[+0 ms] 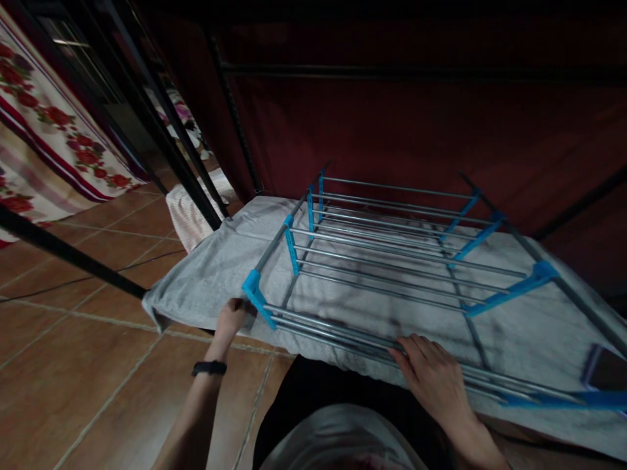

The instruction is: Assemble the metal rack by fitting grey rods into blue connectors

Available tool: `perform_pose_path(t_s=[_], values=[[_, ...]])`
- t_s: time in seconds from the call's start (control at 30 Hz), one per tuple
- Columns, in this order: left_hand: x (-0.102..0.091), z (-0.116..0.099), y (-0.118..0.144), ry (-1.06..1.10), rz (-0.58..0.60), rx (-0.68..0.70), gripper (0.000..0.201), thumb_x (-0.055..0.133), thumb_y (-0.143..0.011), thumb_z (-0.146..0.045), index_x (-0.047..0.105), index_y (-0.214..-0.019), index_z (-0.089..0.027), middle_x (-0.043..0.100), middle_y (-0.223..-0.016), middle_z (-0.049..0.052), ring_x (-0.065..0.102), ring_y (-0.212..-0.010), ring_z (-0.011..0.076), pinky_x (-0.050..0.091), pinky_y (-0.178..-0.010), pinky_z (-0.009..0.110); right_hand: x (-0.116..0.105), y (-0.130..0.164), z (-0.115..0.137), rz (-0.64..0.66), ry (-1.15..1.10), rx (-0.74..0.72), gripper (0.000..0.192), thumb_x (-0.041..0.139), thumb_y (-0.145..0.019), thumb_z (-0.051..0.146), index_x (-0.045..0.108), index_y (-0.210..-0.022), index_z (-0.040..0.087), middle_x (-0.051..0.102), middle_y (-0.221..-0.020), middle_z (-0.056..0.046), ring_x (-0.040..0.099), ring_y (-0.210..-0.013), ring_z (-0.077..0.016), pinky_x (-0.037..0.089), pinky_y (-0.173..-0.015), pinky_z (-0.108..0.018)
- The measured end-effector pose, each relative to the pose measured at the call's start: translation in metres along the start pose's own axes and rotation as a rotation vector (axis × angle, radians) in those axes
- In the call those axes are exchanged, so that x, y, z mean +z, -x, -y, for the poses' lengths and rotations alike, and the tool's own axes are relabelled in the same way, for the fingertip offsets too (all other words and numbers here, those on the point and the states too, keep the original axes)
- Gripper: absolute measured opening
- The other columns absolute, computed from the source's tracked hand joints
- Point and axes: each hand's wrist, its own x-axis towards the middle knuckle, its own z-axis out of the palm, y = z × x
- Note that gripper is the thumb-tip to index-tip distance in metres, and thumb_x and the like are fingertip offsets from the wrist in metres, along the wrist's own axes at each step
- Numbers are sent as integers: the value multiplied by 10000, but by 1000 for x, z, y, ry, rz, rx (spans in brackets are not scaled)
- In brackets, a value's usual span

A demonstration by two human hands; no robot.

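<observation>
A shoe rack of grey metal tubes [406,251] with blue plastic brackets [292,251] lies across a grey cloth [210,274] in front of me. My right hand [434,375] is wrapped over the nearest tubes, right of their middle. By the rack's near left corner bracket [259,300] is my left hand [234,320], just over the cloth's front edge. Its fingers are curled in and partly blurred, with something dark at the fingertips that I cannot make out. A dark band [209,368] circles my left wrist.
Dark metal frame bars [161,156] stand to the left, and one low bar [73,254] meets the cloth-covered surface. A dark red curtain [392,130] hangs behind the rack. Floral fabric [59,124] hangs at far left above the tiled floor [98,352]. A thin cable [132,264] crosses the tiles.
</observation>
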Motion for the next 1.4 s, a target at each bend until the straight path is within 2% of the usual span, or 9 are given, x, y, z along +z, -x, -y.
perform_pose_path(t_s=[0.1, 0.23, 0.37, 0.5, 0.7, 0.83, 1.03, 1.23, 1.4], values=[[-11, 10, 21, 96, -73, -86, 282, 523, -827, -405, 618, -874, -144, 673, -788, 106, 630, -744, 231, 482, -644, 314, -1, -1, 1, 11, -17, 10, 332, 433, -1042, 383, 680, -958, 179, 720, -896, -75, 641, -753, -195, 411, -723, -329], [-20, 9, 57, 418, -239, -137, 418, 624, -738, -597, 569, -741, -182, 492, -585, -27, 470, -573, 145, 377, -540, 259, -2, -1, 1, 29, -38, 19, 302, 455, -1034, 385, 671, -968, 185, 711, -884, -67, 635, -769, -205, 405, -728, -334], [-22, -10, 91, 619, -257, -107, 444, 661, -754, -577, 447, -642, -204, 354, -542, -72, 329, -531, 93, 293, -512, 231, -2, -1, 1, 39, -41, 27, 276, 465, -1031, 385, 657, -969, 197, 709, -897, -59, 627, -778, -205, 400, -752, -335], [-15, -24, 112, 720, -252, -118, 455, 679, -765, -529, 397, -603, -211, 334, -526, -72, 295, -516, 86, 250, -486, 230, -3, -2, 2, 37, -50, 33, 266, 467, -1031, 380, 648, -971, 196, 704, -896, -56, 626, -792, -210, 395, -763, -338], [3, -25, 127, 743, -244, -45, 492, 706, -756, -508, 367, -559, -210, 331, -522, -62, 298, -503, 81, 232, -465, 229, -4, -2, 2, 52, -62, 35, 264, 460, -1035, 371, 644, -970, 195, 695, -877, -56, 614, -773, -202, 377, -737, -333], [9, -19, 131, 837, -300, -61, 485, 726, -748, -499, 388, -566, -202, 334, -532, -66, 301, -501, 74, 262, -471, 221, -5, -3, 2, 51, -53, 36, 268, 453, -1038, 372, 643, -976, 194, 692, -875, -57, 609, -755, -195, 371, -727, -331], [8, -16, 140, 738, -316, -6, 435, 711, -732, -476, 443, -536, -195, 355, -517, -51, 326, -503, 86, 298, -468, 228, -6, -4, 3, 63, -56, 30, 276, 447, -1039, 381, 639, -972, 194, 686, -865, -52, 608, -754, -195, 371, -725, -331], [13, -18, 144, 584, -229, 146, 335, 675, -723, -458, 602, -567, -171, 490, -529, -23, 455, -526, 118, 423, -526, 242, -7, -4, 3, 77, -59, 40, 263, 462, -1034, 375, 643, -991, 189, 691, -884, -54, 616, -771, -199, 374, -729, -332], [12, -16, 141, 354, -170, 304, 319, 600, -795, -436, 662, -637, -166, 526, -511, -29, 499, -490, 113, 407, -508, 214, -8, -4, 4, 54, -65, 44, 268, 460, -1035, 377, 645, -1003, 186, 700, -903, -63, 629, -808, -206, 388, -762, -336]])
